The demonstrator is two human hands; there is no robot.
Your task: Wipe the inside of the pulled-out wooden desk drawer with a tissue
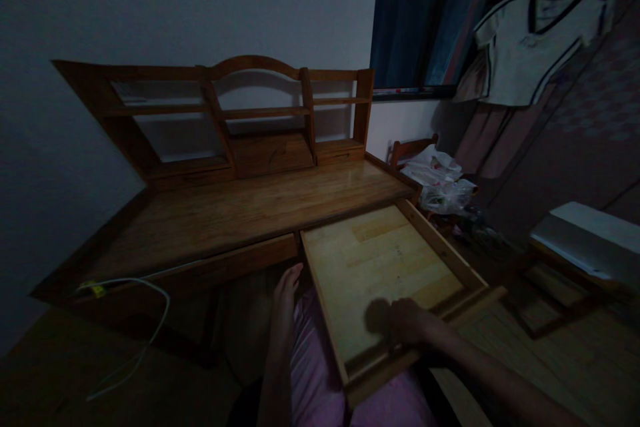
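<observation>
A pulled-out wooden drawer (370, 267) juts from the desk above my lap, its pale flat bottom showing nothing lying on it. My right hand (411, 321) is over the drawer's near end, just inside the drawer front (380, 377). Its fingers are bunched together; dim light and blur hide what they hold, if anything. A round dark shadow falls on the drawer bottom to the left of them. My left hand (286, 287) is raised left of the drawer, below the desk's front edge, with fingers stretched out and nothing in them.
The wooden desk (240, 207) carries a shelf hutch (257, 113) against the wall. A white cable (163, 300) hangs at the left front. On the right are a chair with plastic bags (435, 173), a stool bearing a pale flat object (585, 233), and hanging clothes (540, 47).
</observation>
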